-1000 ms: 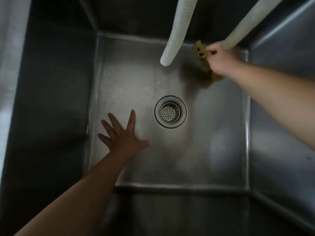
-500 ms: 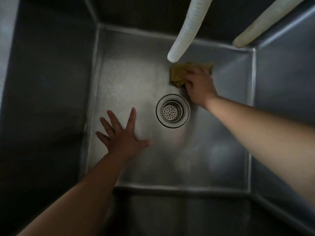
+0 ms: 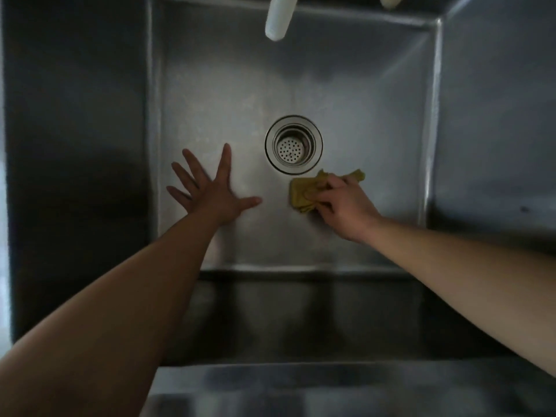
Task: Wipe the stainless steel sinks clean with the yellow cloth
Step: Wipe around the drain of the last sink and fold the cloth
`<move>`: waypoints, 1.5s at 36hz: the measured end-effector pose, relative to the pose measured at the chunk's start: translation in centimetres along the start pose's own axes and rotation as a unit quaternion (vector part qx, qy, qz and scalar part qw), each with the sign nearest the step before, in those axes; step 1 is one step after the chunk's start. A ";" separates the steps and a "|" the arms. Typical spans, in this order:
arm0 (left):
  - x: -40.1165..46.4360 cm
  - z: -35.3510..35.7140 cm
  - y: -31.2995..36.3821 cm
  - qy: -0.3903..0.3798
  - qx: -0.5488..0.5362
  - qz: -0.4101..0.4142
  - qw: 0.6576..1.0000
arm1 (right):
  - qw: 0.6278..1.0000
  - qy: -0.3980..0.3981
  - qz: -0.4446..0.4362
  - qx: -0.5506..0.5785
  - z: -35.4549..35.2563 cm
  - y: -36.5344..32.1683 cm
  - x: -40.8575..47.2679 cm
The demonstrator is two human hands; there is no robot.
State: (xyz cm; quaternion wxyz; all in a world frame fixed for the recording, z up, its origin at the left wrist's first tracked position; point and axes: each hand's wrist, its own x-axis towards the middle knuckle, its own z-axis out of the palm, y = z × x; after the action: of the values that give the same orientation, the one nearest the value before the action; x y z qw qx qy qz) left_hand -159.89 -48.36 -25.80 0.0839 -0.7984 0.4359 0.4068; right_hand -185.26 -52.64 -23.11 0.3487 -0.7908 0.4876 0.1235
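Note:
I look straight down into a deep stainless steel sink [image 3: 361, 85] with a round strainer drain [image 3: 293, 145] in the middle of its floor. My right hand [image 3: 346, 206] presses a crumpled yellow cloth [image 3: 304, 192] flat on the sink floor, just below and right of the drain. Part of the cloth shows left of and above the fingers; the rest is hidden under the hand. My left hand [image 3: 207, 191] lies flat on the floor left of the drain, fingers spread, holding nothing.
A white hose end [image 3: 278, 18] hangs over the back of the basin, and a second pale hose tip [image 3: 391, 0] shows at the top edge. Tall steel walls enclose the basin; the near rim [image 3: 301, 386] runs along the bottom.
My right hand has dragged the cloth from the back right corner forward past the drain to the near side. The left hand has stayed planted. The view has shifted toward me.

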 end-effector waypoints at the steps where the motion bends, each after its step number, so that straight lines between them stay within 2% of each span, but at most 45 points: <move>1: -0.1 -0.1 0.0 0.001 0.001 0.002 1.000 | 1.000 -0.014 -0.004 0.001 0.2 -0.2 -0.4; 9: 0.1 0.0 -0.2 0.000 0.010 0.013 1.000 | 0.993 -0.098 -0.065 -0.025 1.3 -1.2 -1.4; 14: 0.4 0.3 -0.4 0.015 0.020 0.022 0.999 | 0.993 -0.104 -0.046 -0.032 1.8 -2.2 -2.3; 17: 0.3 0.3 -0.4 0.018 0.025 0.014 0.999 | 0.989 -0.139 -0.033 -0.033 2.3 -3.0 -2.8; 21: 0.0 0.1 -0.2 0.030 0.035 0.014 0.999 | 0.970 -0.241 0.007 0.041 2.9 -4.2 -3.7; 24: -0.6 0.2 0.3 0.035 0.074 0.012 0.997 | 0.959 -0.265 0.016 0.096 2.7 -4.5 -4.5; 26: -1.5 -0.1 1.1 0.037 0.087 0.032 0.995 | 0.962 -0.251 0.029 0.102 1.9 -4.2 -4.5; 29: -3.3 -1.0 3.0 0.008 0.086 0.155 0.984 | 0.971 -0.202 0.061 0.114 -0.1 -3.4 -4.7; 31: -5.3 -1.6 4.8 -0.088 0.000 0.232 0.969 | 0.973 -0.168 0.071 0.141 -1.9 -2.8 -5.3; 33: -7.5 -2.2 6.5 -0.167 -0.059 0.271 0.946 | 0.972 -0.141 0.079 0.171 -3.9 -2.2 -6.1; 34: -8.7 -2.4 7.3 -0.167 -0.044 0.292 0.941 | 0.970 -0.130 0.081 0.188 -4.9 -1.9 -6.5; 36: -10.6 -2.5 9.0 -0.117 -0.015 0.332 0.936 | 0.964 -0.109 0.082 0.227 -6.6 -1.4 -7.7; 39: -12.9 -2.5 11.1 -0.065 -0.049 0.323 0.943 | 0.956 -0.050 0.084 0.277 -8.4 -0.8 -10.0; 41: -14.2 -2.7 12.2 -0.071 -0.084 0.303 0.946 | 0.950 -0.008 0.095 0.296 -9.3 -0.4 -11.5; 44: -16.2 -3.4 13.5 -0.089 -0.141 0.281 0.945 | 0.937 0.003 0.109 0.332 -10.6 -0.1 -14.3; 49: -20.1 -4.4 14.6 -0.072 -0.167 0.276 0.944 | 0.957 0.083 0.128 0.246 -12.5 -0.7 -18.0; 54: -23.2 -5.0 15.1 -0.030 -0.154 0.284 0.946 | 0.960 0.136 0.066 0.237 -14.5 -2.4 -20.7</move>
State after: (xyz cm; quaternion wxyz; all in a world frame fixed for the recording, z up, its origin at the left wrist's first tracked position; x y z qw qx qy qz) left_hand -175.27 -45.36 -2.41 -0.1456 -0.6323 0.5740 0.4996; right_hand -195.53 -47.57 -0.44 0.4477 -0.6611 0.5966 -0.0815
